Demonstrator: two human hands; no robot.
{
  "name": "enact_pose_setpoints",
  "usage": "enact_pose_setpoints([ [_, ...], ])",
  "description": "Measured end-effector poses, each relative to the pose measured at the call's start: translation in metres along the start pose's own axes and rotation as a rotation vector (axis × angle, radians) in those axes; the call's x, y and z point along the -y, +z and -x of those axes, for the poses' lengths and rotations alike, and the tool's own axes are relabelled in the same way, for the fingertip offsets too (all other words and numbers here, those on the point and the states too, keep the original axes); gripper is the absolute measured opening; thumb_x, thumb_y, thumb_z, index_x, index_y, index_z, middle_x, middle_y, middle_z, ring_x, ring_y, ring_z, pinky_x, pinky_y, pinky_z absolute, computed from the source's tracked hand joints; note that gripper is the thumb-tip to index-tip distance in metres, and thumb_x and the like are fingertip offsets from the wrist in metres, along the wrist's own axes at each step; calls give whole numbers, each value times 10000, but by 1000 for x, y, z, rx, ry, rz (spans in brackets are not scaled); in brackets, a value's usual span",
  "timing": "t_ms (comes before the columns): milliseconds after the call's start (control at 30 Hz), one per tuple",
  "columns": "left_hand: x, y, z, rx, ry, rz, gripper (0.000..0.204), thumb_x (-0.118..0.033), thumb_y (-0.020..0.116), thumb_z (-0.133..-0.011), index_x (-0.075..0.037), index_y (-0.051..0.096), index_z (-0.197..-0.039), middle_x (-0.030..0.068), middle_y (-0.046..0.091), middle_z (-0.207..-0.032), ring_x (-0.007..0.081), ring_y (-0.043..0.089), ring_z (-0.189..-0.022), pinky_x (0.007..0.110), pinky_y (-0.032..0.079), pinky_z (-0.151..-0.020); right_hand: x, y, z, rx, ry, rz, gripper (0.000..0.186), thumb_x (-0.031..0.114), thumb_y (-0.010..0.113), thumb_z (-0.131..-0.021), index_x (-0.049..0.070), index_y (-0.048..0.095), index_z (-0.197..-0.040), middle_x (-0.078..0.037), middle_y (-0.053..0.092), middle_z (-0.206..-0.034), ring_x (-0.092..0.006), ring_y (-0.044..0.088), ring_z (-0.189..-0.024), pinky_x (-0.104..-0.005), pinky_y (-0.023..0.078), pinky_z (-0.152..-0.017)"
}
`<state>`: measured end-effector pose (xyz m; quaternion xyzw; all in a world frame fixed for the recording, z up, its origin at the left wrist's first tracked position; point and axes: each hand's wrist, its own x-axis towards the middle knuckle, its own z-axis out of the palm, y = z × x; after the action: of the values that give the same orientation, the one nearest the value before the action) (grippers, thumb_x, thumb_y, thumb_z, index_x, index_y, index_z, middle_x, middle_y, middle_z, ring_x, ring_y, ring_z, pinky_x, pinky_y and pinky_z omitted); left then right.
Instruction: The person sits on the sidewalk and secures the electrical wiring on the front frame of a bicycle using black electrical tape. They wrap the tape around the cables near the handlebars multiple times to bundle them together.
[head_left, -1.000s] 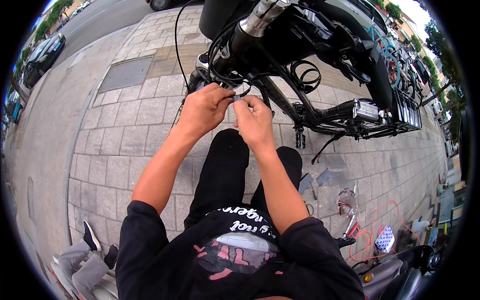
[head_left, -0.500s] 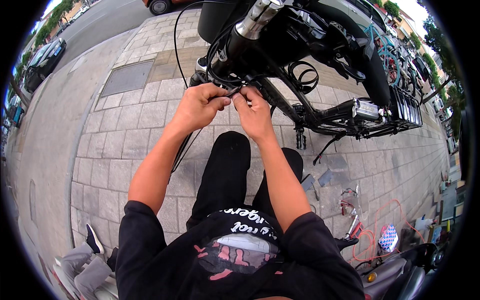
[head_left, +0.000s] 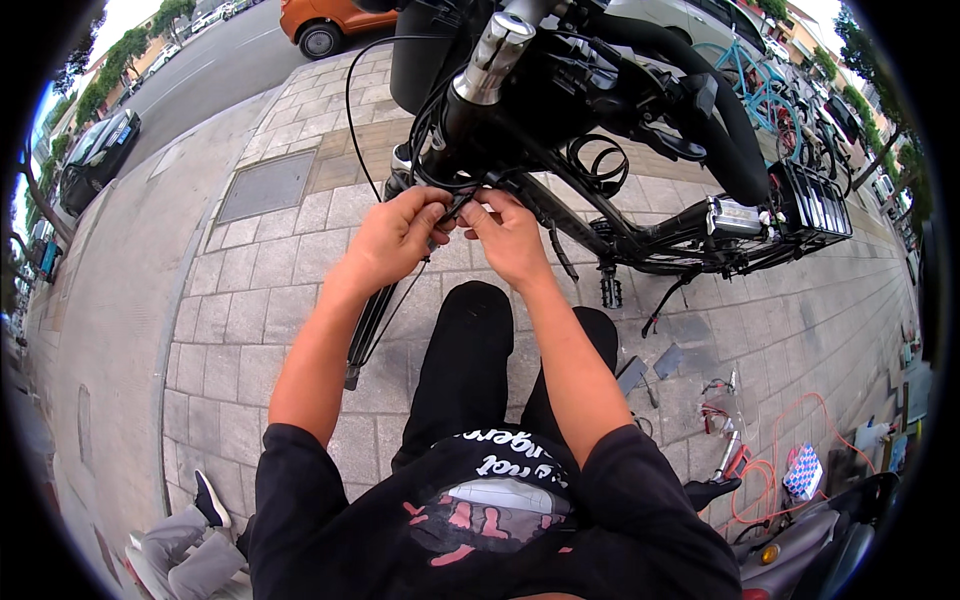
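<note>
Both my hands meet in front of a black bicycle (head_left: 640, 215), just under its silver stem (head_left: 498, 58). Between my left hand (head_left: 395, 238) and my right hand (head_left: 510, 238) runs a thin black cable (head_left: 458, 206), pinched by the fingers of both. Its ends are lost among the other black cables around the head tube. My left fingers are curled, and the right thumb presses on the forefinger. Below my left hand the fork leg (head_left: 370, 325) reaches toward the pavement. A coiled black cable (head_left: 597, 165) hangs by the frame, right of my hands.
On the paving at the right lie dark flat pieces (head_left: 632, 375), an orange cord (head_left: 768, 478) and a patterned box (head_left: 803, 470). A motor scooter (head_left: 800, 550) stands at lower right. Another person's leg (head_left: 195, 550) shows at lower left. Parked bicycles (head_left: 765, 105) stand beyond.
The whole view has shifted, with more of the street showing at the top. My left hand has turned and curled more, while both hands keep their pinch on the cable.
</note>
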<state>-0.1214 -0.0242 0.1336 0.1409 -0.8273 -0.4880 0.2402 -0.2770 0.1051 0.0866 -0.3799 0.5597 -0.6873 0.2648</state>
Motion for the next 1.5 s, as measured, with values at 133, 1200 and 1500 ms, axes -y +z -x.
enact_pose_setpoints([
  [133,-1,11,4,-96,-71,46,300,-111,639,-1104,31,548,-1352,129,799,-963,151,778,-807,299,594,-628,-6,-2,-5,80,-54,-21,247,99,635,-1106,-22,730,-1299,-82,716,-1255,-159,712,-1020,-339,577,-965],
  [1200,15,79,1,-579,442,3,323,33,783,-967,-2,555,-1193,134,700,-1173,178,748,-876,287,579,-639,53,-23,10,170,-94,-144,282,186,750,-1060,13,654,-1260,-25,681,-979,-83,631,-790,-262,534,-707],
  [1500,-6,51,9,-363,454,-371,213,-11,766,-962,-38,736,-1171,150,722,-1140,349,750,-929,393,614,-761,26,-45,15,147,-121,35,221,186,789,-1025,-10,701,-1079,-96,727,-1064,-181,739,-940,-329,609,-838],
])
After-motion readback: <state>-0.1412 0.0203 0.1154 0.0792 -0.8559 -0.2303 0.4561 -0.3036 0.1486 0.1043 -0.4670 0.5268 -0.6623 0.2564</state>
